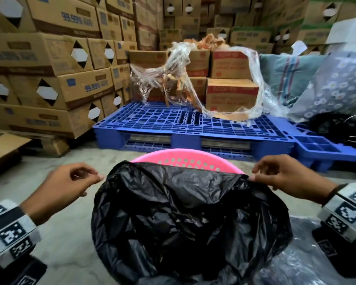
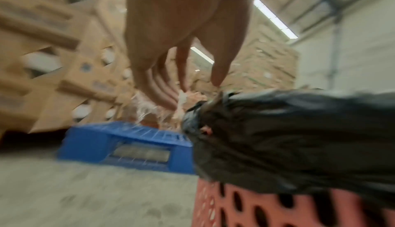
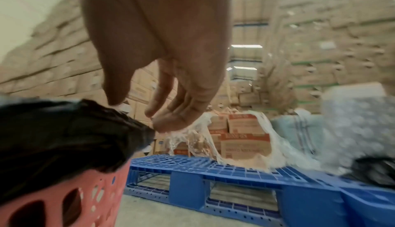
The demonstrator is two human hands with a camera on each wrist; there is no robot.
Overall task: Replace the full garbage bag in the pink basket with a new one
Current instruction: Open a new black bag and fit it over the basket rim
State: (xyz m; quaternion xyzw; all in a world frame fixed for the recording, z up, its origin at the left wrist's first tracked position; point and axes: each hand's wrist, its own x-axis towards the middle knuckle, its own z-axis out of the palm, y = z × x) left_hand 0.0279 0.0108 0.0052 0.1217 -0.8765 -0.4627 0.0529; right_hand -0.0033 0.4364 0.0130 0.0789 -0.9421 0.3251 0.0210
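The left hand (image 1: 70,182) floats low with bent fingers, holding nothing. The right hand (image 1: 284,175) pinches with thumb and finger.

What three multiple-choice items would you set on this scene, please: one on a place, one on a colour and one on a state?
1. Where does the blue pallet lie relative to the pink basket?
A. On the floor beyond it
B. Inside it
C. On top of it

2. What colour is the bag in the basket?
A. White
B. Black
C. Green

3. How does the bag stand at the basket's far rim?
A. Folded over the rim
B. Knotted shut above it
C. Not over it; the rim is bare

Key:
1 A: the head view shows the pallet on the floor past the basket.
2 B: the crinkled plastic is black in all three views.
3 C: the head view shows the pink perforated rim uncovered beyond the bag's edge.
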